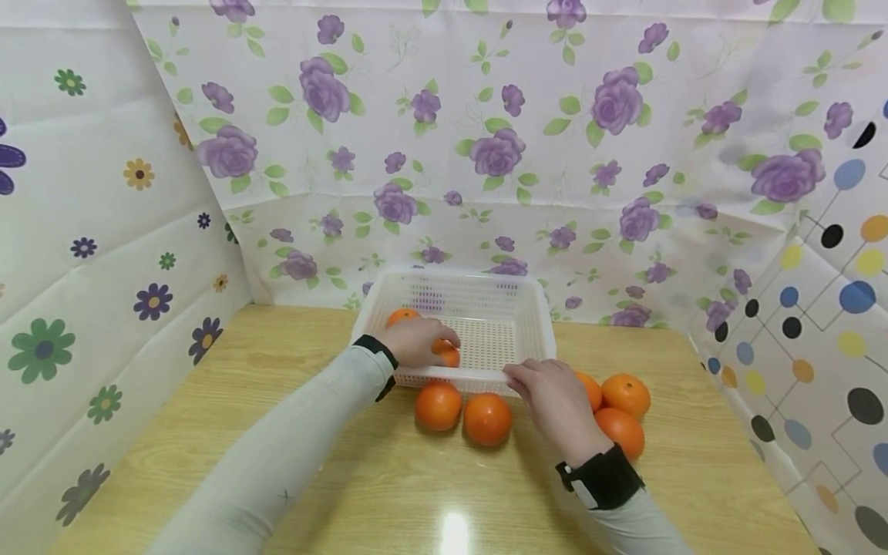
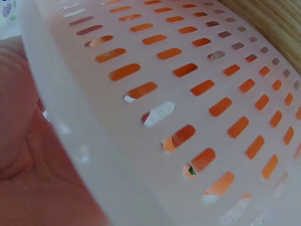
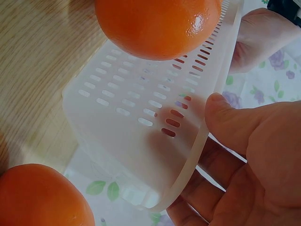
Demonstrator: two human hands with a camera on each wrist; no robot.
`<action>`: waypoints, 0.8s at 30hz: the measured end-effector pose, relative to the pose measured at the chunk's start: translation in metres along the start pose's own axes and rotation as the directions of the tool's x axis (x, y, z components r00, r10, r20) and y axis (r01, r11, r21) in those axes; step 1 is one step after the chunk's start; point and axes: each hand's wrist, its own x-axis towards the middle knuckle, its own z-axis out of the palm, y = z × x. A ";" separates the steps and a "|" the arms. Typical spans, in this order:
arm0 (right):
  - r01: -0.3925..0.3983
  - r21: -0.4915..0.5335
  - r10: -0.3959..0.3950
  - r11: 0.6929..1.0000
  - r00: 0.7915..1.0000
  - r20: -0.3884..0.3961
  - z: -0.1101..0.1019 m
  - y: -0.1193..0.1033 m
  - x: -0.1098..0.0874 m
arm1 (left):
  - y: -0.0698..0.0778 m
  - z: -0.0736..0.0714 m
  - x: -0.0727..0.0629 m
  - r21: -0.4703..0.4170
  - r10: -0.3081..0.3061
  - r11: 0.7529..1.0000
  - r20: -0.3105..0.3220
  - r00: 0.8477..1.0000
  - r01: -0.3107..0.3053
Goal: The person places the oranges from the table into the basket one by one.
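Note:
A white slotted plastic basket (image 1: 479, 376) stands at the back of the table. My left hand (image 1: 415, 342) reaches over its front rim, fingers curved round an orange (image 1: 448, 354) inside at the left. Another orange (image 1: 402, 316) lies behind that hand, partly hidden by it. My right hand (image 1: 555, 401) grips the front rim near the right corner; in the right wrist view its thumb (image 3: 221, 115) presses the outside of the rim, with the other fingers inside. In the left wrist view, orange colour shows through the basket wall (image 2: 94, 141).
Two oranges, one on the left (image 1: 438, 406) and one on the right (image 1: 488, 420), sit before the basket. Three more cluster right of my right hand, including a rear one (image 1: 627, 395) and a front one (image 1: 620, 433). Flowered sheeting (image 1: 416, 154) stands behind the wooden table (image 1: 388, 478).

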 end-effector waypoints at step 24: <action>0.030 0.007 -0.030 1.000 0.998 -0.053 0.002 0.002 -0.002 | 0.028 0.006 -0.020 0.162 0.043 0.987 -0.265 0.963 0.001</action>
